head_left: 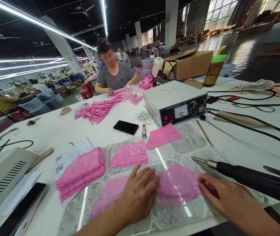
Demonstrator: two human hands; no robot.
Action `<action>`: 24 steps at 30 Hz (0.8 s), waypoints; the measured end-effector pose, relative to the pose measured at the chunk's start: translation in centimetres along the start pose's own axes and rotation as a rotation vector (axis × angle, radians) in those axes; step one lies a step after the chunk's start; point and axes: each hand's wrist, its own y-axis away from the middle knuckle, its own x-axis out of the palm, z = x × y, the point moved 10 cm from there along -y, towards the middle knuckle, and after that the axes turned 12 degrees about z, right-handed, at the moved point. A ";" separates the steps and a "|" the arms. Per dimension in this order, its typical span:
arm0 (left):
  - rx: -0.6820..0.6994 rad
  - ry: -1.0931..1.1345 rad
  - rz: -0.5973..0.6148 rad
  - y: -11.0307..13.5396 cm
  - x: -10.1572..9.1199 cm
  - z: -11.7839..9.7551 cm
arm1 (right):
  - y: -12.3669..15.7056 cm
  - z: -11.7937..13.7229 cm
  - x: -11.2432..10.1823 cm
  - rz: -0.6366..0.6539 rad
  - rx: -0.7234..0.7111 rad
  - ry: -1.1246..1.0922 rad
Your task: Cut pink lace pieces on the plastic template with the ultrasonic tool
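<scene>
Lace piece, pink and sheer, is laid out btwn both hands on the patterned mat, near the front edge of the table. Its R edge is met by thumb and fingertips of the right hand; whether cloth is pinched there can't be told. Its L end is covered by the left hand, palm down, fingers bent and slightly spread, nothing seen gripped. A 2nd pink piece is partly hidden under/behind that hand.

Just beyond the R hand, a black handheld tool w/ pointed metal tip is seen, tip aimed L over the mat. Farther up the mat, a lace-edged pink piece and a folded pink cloth are placed; to the L, stacked pink pieces are set partly on white paper.

Past the mat, orange-handled snips, a black phone and a white control box w/ dial meter are lined up L to R. Pink straps are heaped beyond, w/ a co-worker in a striped top seated behind. Far R, a green-lidded bottle is stood nr an open carton.
</scene>
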 end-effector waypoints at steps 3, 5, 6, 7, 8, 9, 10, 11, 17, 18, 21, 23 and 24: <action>0.112 -0.003 0.089 0.2 0.5 -1.4 | 0.4 -0.4 0.8 0.054 -0.045 0.086; 0.145 -0.025 0.139 0.5 1.0 -1.9 | 0.9 -1.1 0.8 0.011 -0.031 0.130; 0.140 -0.037 0.158 0.7 1.2 -1.8 | 1.2 -1.4 0.8 -0.011 -0.022 0.135; 0.127 -0.046 0.171 0.9 1.3 -1.7 | 1.4 -1.7 0.8 -0.024 -0.021 0.124; 0.117 -0.052 0.177 1.0 1.2 -1.5 | 1.6 -1.8 0.9 -0.025 -0.029 0.096; 0.111 -0.050 0.178 1.1 1.1 -1.4 | 1.6 -1.7 1.1 -0.008 -0.047 0.051; 0.109 -0.041 0.174 1.1 0.8 -1.3 | 1.5 -1.5 1.3 0.019 -0.073 -0.009; 0.103 -0.024 0.162 0.9 0.4 -1.0 | 1.2 -0.9 1.4 0.047 -0.110 -0.073; -0.197 0.094 0.124 -4.5 -1.2 5.7 | -4.1 4.2 0.8 0.062 -0.274 -0.136; -0.229 0.088 0.117 -5.8 -1.4 6.9 | -5.4 4.7 0.9 0.058 -0.254 -0.087; -0.274 0.074 0.153 -9.1 -1.3 9.5 | -8.9 5.8 0.9 0.041 -0.233 -0.024; -0.288 0.074 0.199 -10.5 -0.7 10.6 | -10.3 6.1 1.1 0.051 -0.223 0.008; -0.294 0.077 0.219 -10.9 -0.4 10.9 | -10.7 6.1 1.2 0.059 -0.214 0.025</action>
